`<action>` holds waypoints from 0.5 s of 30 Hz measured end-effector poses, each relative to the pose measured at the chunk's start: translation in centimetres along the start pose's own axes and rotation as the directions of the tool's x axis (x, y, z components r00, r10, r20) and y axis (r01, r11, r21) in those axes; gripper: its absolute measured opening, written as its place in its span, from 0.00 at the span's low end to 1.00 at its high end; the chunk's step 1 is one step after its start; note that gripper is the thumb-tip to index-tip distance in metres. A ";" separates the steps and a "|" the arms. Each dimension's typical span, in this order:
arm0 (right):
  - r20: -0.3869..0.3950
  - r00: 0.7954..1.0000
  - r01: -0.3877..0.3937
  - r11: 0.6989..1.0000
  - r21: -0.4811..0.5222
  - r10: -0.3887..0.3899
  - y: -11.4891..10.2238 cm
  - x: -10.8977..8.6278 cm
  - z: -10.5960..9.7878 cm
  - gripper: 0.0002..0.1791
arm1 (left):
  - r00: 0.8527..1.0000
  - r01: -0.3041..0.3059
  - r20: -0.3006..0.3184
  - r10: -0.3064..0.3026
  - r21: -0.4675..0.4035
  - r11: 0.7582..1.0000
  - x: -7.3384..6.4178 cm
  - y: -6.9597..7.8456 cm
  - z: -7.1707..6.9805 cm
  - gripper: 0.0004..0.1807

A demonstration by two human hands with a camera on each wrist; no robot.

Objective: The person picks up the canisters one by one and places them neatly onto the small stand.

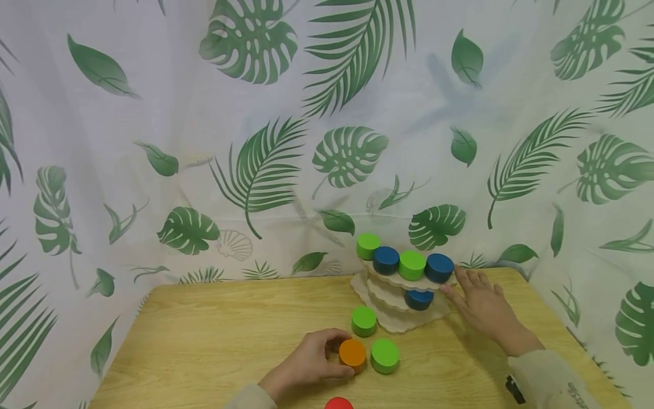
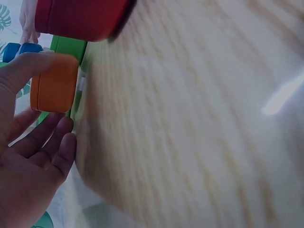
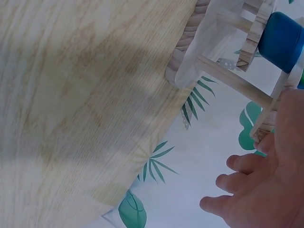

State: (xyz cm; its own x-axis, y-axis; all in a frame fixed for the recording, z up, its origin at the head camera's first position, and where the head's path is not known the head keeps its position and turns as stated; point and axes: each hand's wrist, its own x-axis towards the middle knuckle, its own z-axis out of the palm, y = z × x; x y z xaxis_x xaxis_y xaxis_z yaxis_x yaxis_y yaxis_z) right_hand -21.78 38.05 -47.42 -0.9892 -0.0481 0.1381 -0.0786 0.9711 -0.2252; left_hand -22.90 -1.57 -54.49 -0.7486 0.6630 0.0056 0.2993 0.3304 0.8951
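Note:
My left hand (image 1: pixel 309 360) holds an orange round block (image 1: pixel 352 356) between thumb and fingers, low over the wooden table. Just right of that block stands a green round block (image 1: pixel 385 356), and another green block (image 1: pixel 364 321) lies behind. At the back right is a wooden tiered stand (image 1: pixel 401 324) with wavy edges. Green and blue blocks line its top tier, and one blue block (image 1: pixel 419 299) sits beneath. My right hand (image 1: pixel 485 307) pinches the top tier's right end with thumb and forefinger, beside a blue block (image 3: pixel 281 42); its other fingers stay extended.
A red block (image 1: pixel 339 404) is partly visible at the bottom edge of the head view; it looms large in the left wrist view. Behind the wooden table (image 1: pixel 219 324) hangs a white cloth (image 1: pixel 286 96) printed with green leaves.

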 end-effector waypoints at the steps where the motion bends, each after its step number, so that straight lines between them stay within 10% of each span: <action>1: -0.003 1.000 0.000 1.000 -0.005 0.000 0.0 0.0 0.0 0.44 | 1.000 -0.005 -0.003 0.005 0.002 1.000 0.0 0.1 0.0 0.30; 15: -0.024 1.000 -0.001 0.999 -0.039 0.000 -0.3 -0.1 -0.2 0.44 | 0.992 -0.084 -0.086 0.088 0.051 0.995 1.3 2.0 0.1 0.30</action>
State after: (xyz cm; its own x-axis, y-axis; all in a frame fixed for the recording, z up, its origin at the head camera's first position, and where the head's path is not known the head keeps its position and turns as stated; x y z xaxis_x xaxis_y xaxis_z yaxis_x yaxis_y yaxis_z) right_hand -21.68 37.83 -47.14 -0.9860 -0.0425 0.1614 -0.0729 0.9795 -0.1875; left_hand -23.23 0.03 -52.75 -0.7675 0.6292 0.1230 0.3908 0.3070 0.8678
